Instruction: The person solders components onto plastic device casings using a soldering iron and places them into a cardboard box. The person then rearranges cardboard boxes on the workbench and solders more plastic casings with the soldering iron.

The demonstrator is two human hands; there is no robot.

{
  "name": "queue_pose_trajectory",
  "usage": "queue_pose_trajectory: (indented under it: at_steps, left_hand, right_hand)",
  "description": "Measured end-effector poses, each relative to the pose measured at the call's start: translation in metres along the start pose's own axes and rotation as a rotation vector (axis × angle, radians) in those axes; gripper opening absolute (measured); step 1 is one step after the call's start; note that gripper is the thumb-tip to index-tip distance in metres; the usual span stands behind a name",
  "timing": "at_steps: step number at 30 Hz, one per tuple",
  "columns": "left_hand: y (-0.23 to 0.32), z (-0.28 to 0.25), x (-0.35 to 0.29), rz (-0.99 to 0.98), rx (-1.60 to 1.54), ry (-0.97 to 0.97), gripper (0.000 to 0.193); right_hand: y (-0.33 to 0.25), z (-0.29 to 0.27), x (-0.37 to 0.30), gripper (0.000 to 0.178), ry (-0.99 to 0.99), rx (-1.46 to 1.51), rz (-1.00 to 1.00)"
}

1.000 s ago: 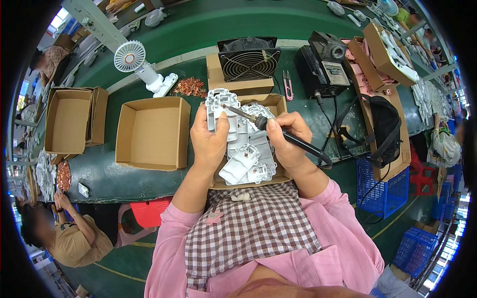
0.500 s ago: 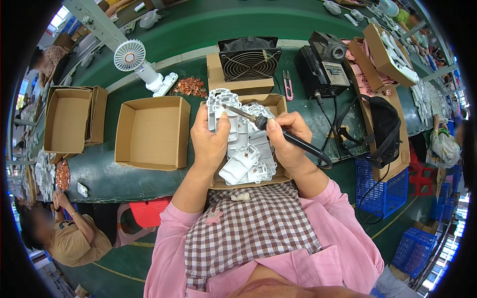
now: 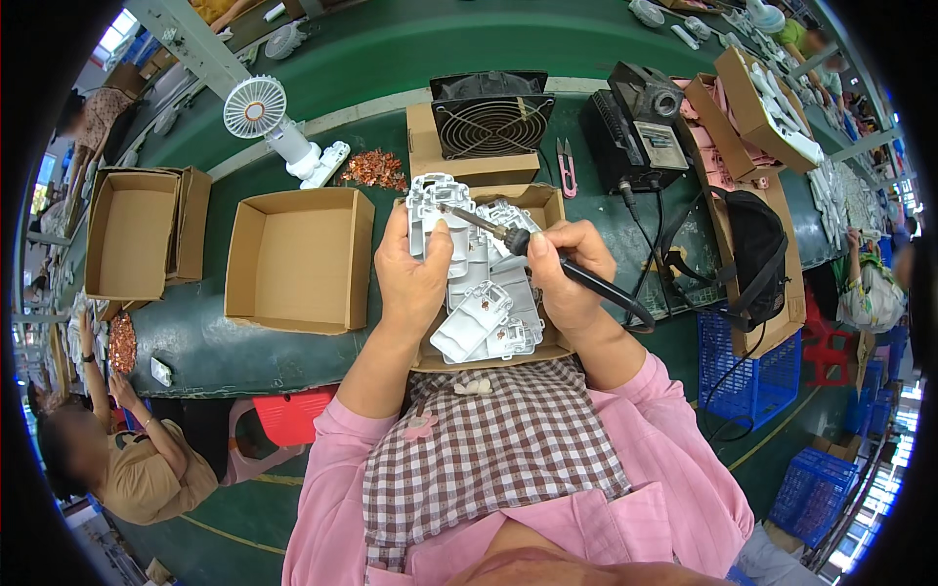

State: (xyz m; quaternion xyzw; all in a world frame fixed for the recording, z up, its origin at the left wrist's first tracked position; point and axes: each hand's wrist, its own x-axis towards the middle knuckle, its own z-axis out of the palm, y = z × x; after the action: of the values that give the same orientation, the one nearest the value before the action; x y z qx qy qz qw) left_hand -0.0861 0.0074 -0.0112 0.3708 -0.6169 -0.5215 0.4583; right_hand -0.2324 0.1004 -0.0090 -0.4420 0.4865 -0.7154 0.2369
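While the left hand (image 3: 408,281) gripped a ridged white plastic housing (image 3: 421,220) over a cardboard box (image 3: 549,202), the right hand (image 3: 564,295) grasped a black-handled soldering iron (image 3: 515,239). Its tapered metal tip (image 3: 461,213) lay over the housing.

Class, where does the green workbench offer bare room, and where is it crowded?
Free: between the empty brown cardboard box nearest the left hand and the front edge of the green workbench. Smaller patch: between the black boxy unit and the right hand, beside pink-handled metal snips. Crowded: the cardboard parts box below both hands, heaped with white plastic parts.
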Motion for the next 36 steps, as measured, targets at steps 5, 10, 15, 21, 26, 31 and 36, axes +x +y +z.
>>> queue_pose_trajectory:
  at_steps: [5, 10, 15, 21, 26, 31, 36]
  left_hand:
    - [-0.001, -0.001, 0.000, -0.006, -0.045, 0.004, 0.017]
    - [0.000, -0.003, 0.003, 0.067, -0.026, 0.112, 0.030]
    - [0.001, -0.010, 0.002, 0.197, 0.116, 0.239, 0.037]
    - [0.006, -0.005, -0.009, 0.031, -0.190, 0.150, 0.019]
    - [0.009, -0.003, -0.010, -0.151, -0.248, 0.032, 0.017]
    - [0.008, 0.000, -0.004, -0.192, -0.247, 0.007, 0.016]
    - [0.009, 0.000, -0.004, -0.208, -0.233, 0.013, 0.016]
  right_hand:
    - [0.000, -0.001, 0.000, 0.012, 0.022, 0.063, -0.042]
    - [0.001, -0.002, 0.002, 0.012, 0.034, 0.085, -0.070]
    - [-0.001, -0.002, 0.006, 0.013, 0.033, 0.072, -0.108]
    - [0.001, -0.002, -0.004, 0.011, 0.052, 0.163, -0.088]
    - [-0.004, -0.003, -0.007, 0.010, 0.020, 0.162, -0.071]
    - [0.002, -0.002, -0.001, 0.011, 0.004, 0.067, -0.083]
    - [0.001, 0.000, 0.004, 0.012, -0.065, -0.037, -0.134]
